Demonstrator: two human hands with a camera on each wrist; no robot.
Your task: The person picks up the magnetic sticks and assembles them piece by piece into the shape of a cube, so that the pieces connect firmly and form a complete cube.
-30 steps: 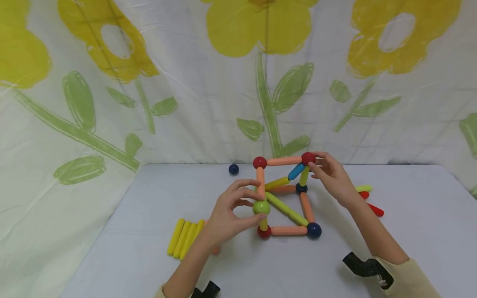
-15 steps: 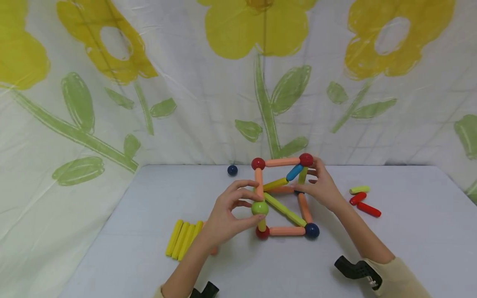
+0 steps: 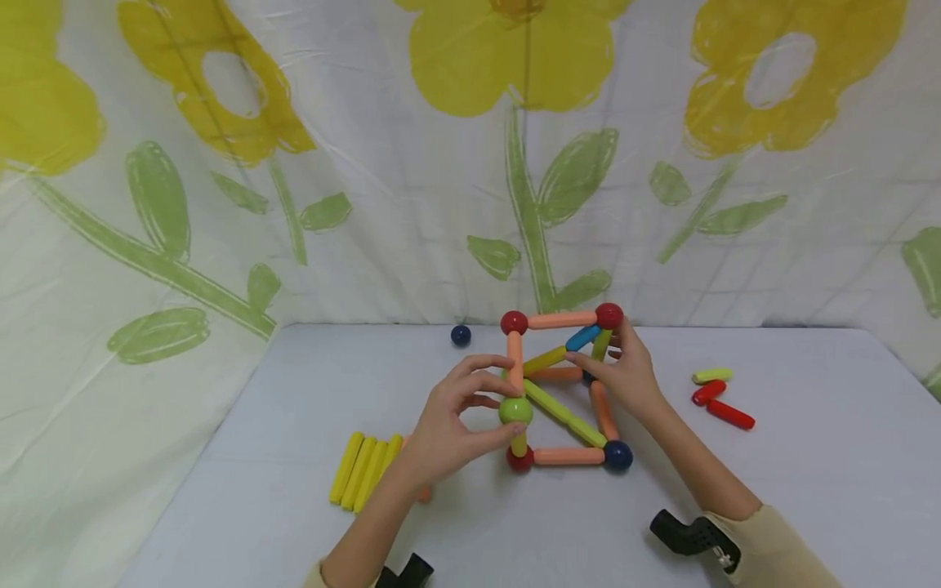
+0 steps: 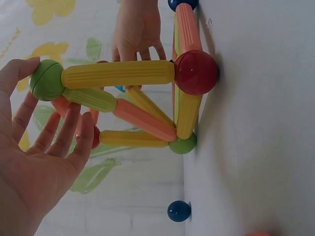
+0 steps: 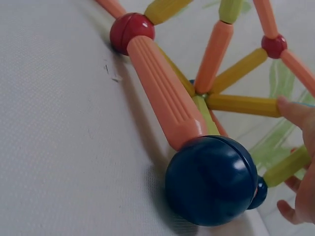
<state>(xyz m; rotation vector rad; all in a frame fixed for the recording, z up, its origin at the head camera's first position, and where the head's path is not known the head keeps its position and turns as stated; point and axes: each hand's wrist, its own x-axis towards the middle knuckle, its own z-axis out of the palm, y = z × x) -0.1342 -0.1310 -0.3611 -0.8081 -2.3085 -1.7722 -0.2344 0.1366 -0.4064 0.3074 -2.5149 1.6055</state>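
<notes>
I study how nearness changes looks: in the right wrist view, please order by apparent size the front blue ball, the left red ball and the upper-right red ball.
1. Front blue ball
2. Left red ball
3. Upper-right red ball
Nearness differs, so real sizes are unsure.

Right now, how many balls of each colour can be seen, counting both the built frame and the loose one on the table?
Red balls: 3
Blue balls: 3
Green balls: 2
Total: 8
</notes>
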